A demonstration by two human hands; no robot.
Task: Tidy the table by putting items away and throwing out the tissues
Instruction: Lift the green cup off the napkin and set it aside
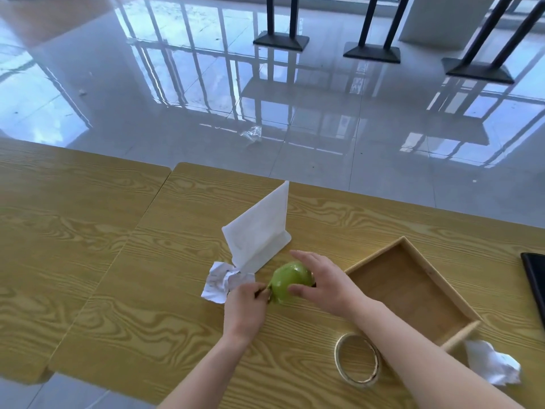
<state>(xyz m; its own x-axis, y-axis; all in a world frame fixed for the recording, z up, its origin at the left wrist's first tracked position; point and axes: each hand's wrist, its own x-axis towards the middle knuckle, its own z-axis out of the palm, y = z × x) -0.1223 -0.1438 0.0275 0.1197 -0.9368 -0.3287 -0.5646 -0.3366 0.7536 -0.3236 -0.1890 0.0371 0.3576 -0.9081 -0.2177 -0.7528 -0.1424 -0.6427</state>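
Two hands close on a small green cup (290, 282) that rests on the wooden worktop (118, 261), just left of an open wooden tray (413, 286). The left hand (246, 305) has its fingers (259, 290) curled shut around what looks like the cup's handle, while the right hand (321, 283) cups the far side, thumb against the glossy body and fingers arched over the top. Judging by its shine, the cup is glazed and hard, likely slick and breakable, so the handle plus a supporting palm seems the safest hold; it looks light enough for one hand. A crumpled tissue (225, 281) lies just left of the cup, touching the base of a white folded stand (259, 228) that rises right behind it. A second crumpled tissue (492, 363) sits at the tray's near corner, beside the tray's round handle bar. Both are soft, nearly weightless and easy to pinch anywhere. A ring of tape (357, 360) lies flat under the right forearm, near the tray. A dark flat object (535, 278) shows at the right edge. The tray's raised wall stands between cup and tray floor, so the cup probably needs lifting over it.
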